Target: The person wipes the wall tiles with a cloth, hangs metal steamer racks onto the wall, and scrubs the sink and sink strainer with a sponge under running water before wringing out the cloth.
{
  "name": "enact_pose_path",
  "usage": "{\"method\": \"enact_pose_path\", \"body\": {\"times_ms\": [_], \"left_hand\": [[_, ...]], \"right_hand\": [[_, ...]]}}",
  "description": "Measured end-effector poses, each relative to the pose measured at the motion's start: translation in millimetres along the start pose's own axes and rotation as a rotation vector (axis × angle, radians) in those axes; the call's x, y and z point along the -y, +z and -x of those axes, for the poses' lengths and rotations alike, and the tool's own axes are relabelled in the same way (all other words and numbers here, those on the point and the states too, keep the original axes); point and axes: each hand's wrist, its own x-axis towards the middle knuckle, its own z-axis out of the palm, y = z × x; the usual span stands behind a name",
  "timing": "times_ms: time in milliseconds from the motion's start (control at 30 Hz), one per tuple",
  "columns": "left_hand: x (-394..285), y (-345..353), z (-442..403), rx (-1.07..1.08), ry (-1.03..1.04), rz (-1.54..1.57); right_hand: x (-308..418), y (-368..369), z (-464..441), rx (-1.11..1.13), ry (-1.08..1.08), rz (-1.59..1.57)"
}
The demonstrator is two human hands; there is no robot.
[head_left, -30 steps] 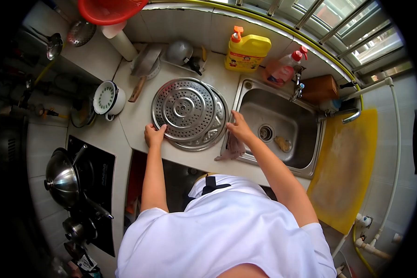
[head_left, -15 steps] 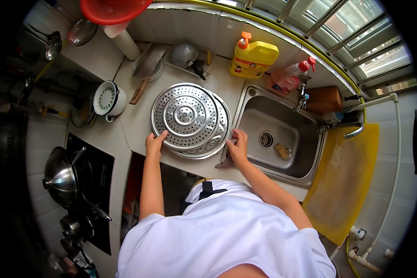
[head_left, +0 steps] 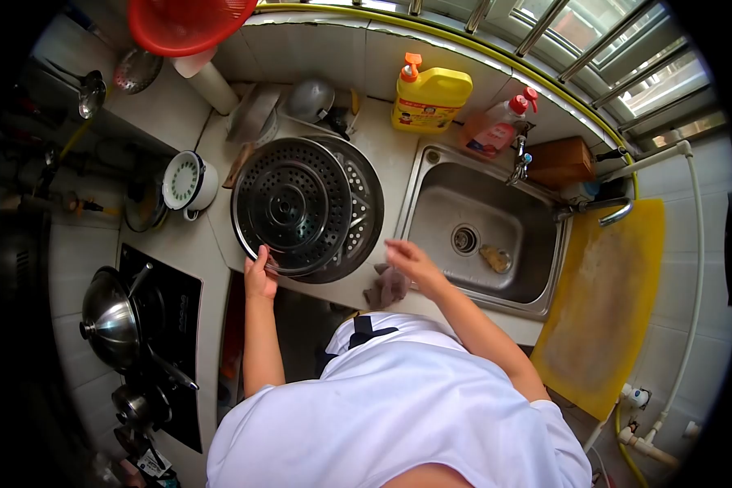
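Observation:
My left hand (head_left: 260,275) grips the near edge of a round perforated metal steamer tray (head_left: 289,207), its thumb on top of the rim. The tray looks dark and tilted, and lies over a second metal plate (head_left: 364,203) that shows on its right. To the right of both, my right hand (head_left: 409,262) is off the metal, its fingers bent and partly blurred. Beneath that hand a grey-brown cloth (head_left: 388,286) lies crumpled at the counter's front edge.
Right of the trays is a steel sink (head_left: 496,187) with a faucet (head_left: 522,163). Yellow (head_left: 431,98) and pink (head_left: 492,130) bottles stand behind. A cleaver (head_left: 252,118) and white enamel pot (head_left: 191,183) are at left, near the stove (head_left: 183,325). A yellow board (head_left: 602,309) stands right.
The upper tray has shifted left and tilted in my left hand, uncovering more of the plate below. My right hand has come away from the plate's edge.

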Motion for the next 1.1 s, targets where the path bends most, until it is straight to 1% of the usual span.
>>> {"method": "enact_pose_path", "body": {"times_ms": [33, 100, 167, 200, 233, 267, 300, 333, 367, 433, 500, 533, 600, 667, 700, 767, 800, 833, 900, 933, 967, 1033, 1100], "left_hand": [[-7.0, 7.6, 4.8, 0.003, 0.005, 0.003], [-18.0, 28.6, 9.9, 0.045, 0.004, 0.017], [-15.7, 45.3, 8.0, 0.147, 0.019, 0.041], [-12.3, 58.6, 6.6, 0.176, 0.004, 0.068], [-6.3, 73.5, 6.4, 0.208, -0.013, 0.095], [-0.2, 87.8, 8.7, 0.289, -0.022, 0.131], [3.9, 109.5, 14.4, 0.302, -0.033, 0.156], [11.5, 122.3, 15.0, 0.338, -0.079, 0.192], [19.0, 134.9, 15.7, 0.375, -0.125, 0.227], [32.5, 170.1, 27.4, 0.467, -0.209, 0.303], [45.8, 190.9, 31.5, 0.537, -0.335, 0.372], [51.4, 200.4, 34.0, 0.564, -0.352, 0.369], [64.5, 218.4, 40.4, 0.580, -0.456, 0.437], [77.9, 225.6, 37.3, 0.607, -0.482, 0.436], [84.8, 224.1, 31.4, 0.605, -0.483, 0.432], [91.2, 223.7, 28.1, 0.549, -0.501, 0.388], [101.8, 215.3, 19.1, 0.601, -0.505, 0.402], [112.2, 205.6, 9.3, 0.653, -0.509, 0.417], [114.0, 206.3, 14.8, 0.606, -0.485, 0.347], [117.8, 205.3, 14.0, 0.602, -0.467, 0.310], [121.8, 204.8, 13.4, 0.580, -0.499, 0.283], [128.0, 203.4, 13.1, 0.584, -0.513, 0.251], [123.5, 208.8, 21.3, 0.615, -0.490, 0.216]], "right_hand": [[16.1, -4.1, 2.0, 0.001, -0.006, 0.003], [57.8, -14.7, 12.6, 0.039, -0.063, -0.409], [93.0, -19.1, 25.9, 0.062, -0.219, -0.170], [98.5, -21.9, 23.0, 0.019, -0.339, -0.101], [102.4, -31.2, 24.0, 0.004, -0.353, -0.094], [105.8, -43.0, 26.6, -0.013, -0.373, 0.038], [108.6, -51.0, 31.1, -0.034, -0.390, 0.167], [125.9, -46.7, 47.4, -0.164, -0.463, 0.108], [146.1, -43.4, 68.9, -0.255, -0.493, 0.095], [156.1, -56.3, 93.9, -0.371, -0.591, 0.139], [169.1, -65.8, 125.9, -0.508, -0.622, 0.248], [172.4, -69.7, 139.5, -0.556, -0.634, 0.274], [178.0, -75.2, 167.0, -0.642, -0.649, 0.309], [183.1, -79.3, 195.1, -0.813, -0.704, 0.352], [187.5, -80.2, 209.4, -0.845, -0.705, 0.360], [193.7, -82.5, 235.5, -1.095, -0.780, 0.551], [190.7, -89.4, 249.1, -1.186, -0.759, 0.667], [188.0, -94.8, 259.2, -1.221, -0.758, 0.676], [184.8, -102.0, 275.9, -1.387, -0.839, 1.012], [197.6, -99.6, 285.7, -1.366, -0.836, 1.298], [200.5, -104.1, 292.7, -1.405, -0.824, 1.314], [204.3, -112.7, 308.1, -1.362, -1.000, 1.496], [207.0, -118.3, 325.4, -1.475, -0.941, 1.511]]}}
